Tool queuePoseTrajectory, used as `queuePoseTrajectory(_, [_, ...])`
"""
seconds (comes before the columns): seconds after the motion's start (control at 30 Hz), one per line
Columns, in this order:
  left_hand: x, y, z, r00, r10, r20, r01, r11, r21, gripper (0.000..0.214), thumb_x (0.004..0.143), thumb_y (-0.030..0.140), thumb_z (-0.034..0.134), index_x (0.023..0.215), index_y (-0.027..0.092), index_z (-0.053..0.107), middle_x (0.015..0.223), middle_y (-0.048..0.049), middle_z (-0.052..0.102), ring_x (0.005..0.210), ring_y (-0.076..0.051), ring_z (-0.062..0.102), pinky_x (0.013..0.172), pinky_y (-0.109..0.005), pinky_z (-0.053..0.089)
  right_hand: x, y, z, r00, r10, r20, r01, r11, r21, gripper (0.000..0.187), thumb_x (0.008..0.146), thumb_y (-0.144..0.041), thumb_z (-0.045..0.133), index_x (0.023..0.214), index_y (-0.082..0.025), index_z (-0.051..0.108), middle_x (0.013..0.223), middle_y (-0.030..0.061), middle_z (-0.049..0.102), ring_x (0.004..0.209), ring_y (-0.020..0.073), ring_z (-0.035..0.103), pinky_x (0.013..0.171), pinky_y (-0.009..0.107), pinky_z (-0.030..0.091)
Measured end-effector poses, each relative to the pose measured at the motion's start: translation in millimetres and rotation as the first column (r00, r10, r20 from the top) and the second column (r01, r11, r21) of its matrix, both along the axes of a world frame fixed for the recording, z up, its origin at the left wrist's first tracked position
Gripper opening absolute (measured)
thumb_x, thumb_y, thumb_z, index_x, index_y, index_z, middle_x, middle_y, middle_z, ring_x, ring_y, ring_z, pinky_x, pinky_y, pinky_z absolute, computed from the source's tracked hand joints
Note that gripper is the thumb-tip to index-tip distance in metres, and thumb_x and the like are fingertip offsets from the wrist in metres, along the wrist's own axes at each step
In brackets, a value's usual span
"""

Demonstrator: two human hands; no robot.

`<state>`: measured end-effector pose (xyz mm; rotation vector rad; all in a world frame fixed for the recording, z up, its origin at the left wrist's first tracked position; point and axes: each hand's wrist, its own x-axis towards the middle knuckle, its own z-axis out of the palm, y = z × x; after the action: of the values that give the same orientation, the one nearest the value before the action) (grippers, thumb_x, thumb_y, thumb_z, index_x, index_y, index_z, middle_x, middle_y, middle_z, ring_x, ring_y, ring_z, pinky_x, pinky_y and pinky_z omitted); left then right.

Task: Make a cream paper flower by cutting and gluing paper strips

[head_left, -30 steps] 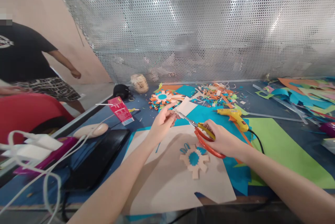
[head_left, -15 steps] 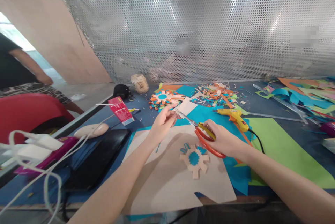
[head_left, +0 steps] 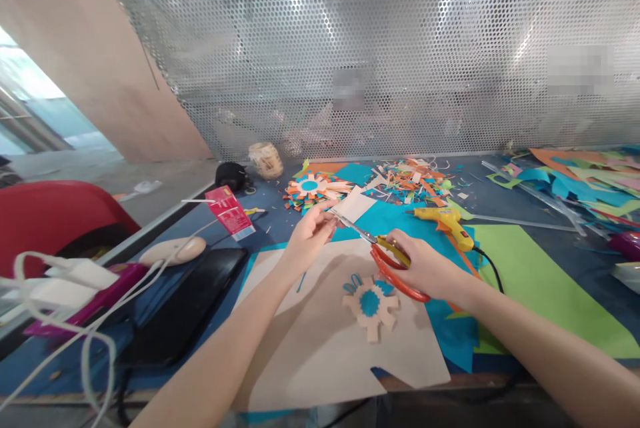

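Our right hand (head_left: 416, 263) grips scissors (head_left: 371, 237) with silver blades, one red-orange handle and one yellow, above the far edge of the beige paper sheet (head_left: 320, 348). Our left hand (head_left: 310, 236) pinches a small, straight-edged pale paper piece (head_left: 359, 204) by the blade tips. The yellow glue gun (head_left: 456, 227) lies just beyond our right hand; a perforated metal screen (head_left: 400, 68) bounds the blue table's far side.
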<state>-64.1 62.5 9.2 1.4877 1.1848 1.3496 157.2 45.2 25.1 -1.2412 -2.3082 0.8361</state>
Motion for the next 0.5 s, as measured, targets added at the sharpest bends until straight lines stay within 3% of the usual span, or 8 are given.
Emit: queuePoseTrajectory(0.5, [3.7,-1.6,3.9,0.998,0.013,-0.061,-0.013,1.000,-0.012,0.048,0.072,0.030,0.055,0.115,0.012,0.045,0.072,-0.0015,0.060,0.052,-0.009,0.042,0.050,-0.023,0.033,0.5,7.3,-5.8,0.997,-0.032,0.070,0.030,0.999,0.028,0.018,0.078,-0.038,0.050,0.083,-0.021,0.048,0.073,-0.0002,0.058,0.058,0.0120,0.049,0.050,0.021,0.031])
